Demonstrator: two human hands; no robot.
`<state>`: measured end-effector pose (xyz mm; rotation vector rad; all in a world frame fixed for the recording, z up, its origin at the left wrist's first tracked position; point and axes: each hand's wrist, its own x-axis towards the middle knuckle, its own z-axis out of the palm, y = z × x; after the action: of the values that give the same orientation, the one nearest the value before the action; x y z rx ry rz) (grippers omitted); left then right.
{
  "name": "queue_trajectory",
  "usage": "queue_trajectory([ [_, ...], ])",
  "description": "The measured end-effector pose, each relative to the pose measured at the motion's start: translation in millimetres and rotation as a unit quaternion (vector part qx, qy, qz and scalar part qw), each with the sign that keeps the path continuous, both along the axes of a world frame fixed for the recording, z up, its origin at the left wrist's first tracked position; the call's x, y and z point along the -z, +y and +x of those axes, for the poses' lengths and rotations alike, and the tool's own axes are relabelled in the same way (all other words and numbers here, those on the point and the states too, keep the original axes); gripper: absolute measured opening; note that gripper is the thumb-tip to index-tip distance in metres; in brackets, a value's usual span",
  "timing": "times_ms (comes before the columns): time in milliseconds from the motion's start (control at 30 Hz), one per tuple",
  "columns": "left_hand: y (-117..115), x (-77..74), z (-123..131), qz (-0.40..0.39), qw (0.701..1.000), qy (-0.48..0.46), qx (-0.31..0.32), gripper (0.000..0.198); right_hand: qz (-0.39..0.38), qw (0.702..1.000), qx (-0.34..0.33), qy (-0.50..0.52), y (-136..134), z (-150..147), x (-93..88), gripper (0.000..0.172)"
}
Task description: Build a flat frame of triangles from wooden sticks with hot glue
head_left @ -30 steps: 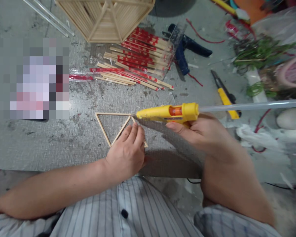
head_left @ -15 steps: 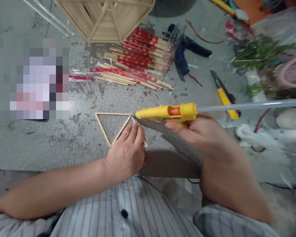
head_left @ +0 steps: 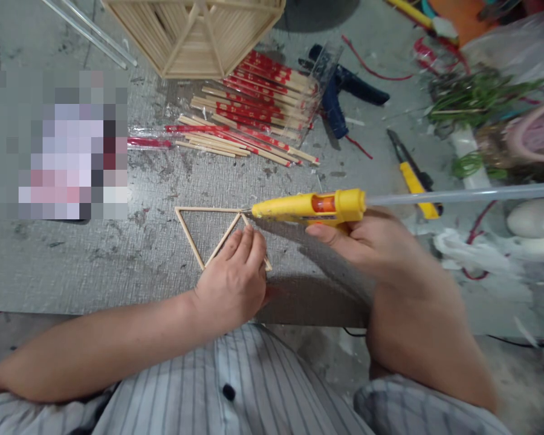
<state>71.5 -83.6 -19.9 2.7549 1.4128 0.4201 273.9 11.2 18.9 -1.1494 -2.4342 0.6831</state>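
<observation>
A flat frame of thin wooden sticks (head_left: 190,237), joined into triangles, lies on the grey table near its front edge. My left hand (head_left: 236,272) is closed over the frame's right part, fingers together, and hides some of its lower side. In my right hand (head_left: 367,244) is a yellow hot glue gun (head_left: 308,206), its nozzle pointing left at the frame's top corner, where two sticks meet. Whether the tip touches the wood I cannot tell. A long clear glue stick (head_left: 453,193) sticks out of the gun's back.
Behind the frame lie loose chopsticks with red wrappers (head_left: 263,115) and a large stick-built piece (head_left: 193,42). A dark blue glue gun (head_left: 335,90) and a yellow utility knife (head_left: 414,175) lie to the right. Greenery (head_left: 480,99) and an egg-shaped white object (head_left: 532,217) are farther right.
The glue gun has shifted slightly to the right with my right hand, its nozzle staying by the top corner. My left hand and the frame have hardly moved.
</observation>
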Motion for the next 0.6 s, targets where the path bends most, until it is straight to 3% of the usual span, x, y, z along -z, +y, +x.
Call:
queue_trajectory([
  [367,0.7,-0.6,0.9,-0.009,1.000,-0.006,-0.002,0.060,-0.011,0.999,0.022,0.034,-1.8,-3.1,2.3,0.029],
  [600,-0.5,1.8,0.5,-0.017,1.000,-0.025,-0.004,0.058,-0.033,0.999,0.031,0.011,-2.0,-2.6,5.0,0.036],
])
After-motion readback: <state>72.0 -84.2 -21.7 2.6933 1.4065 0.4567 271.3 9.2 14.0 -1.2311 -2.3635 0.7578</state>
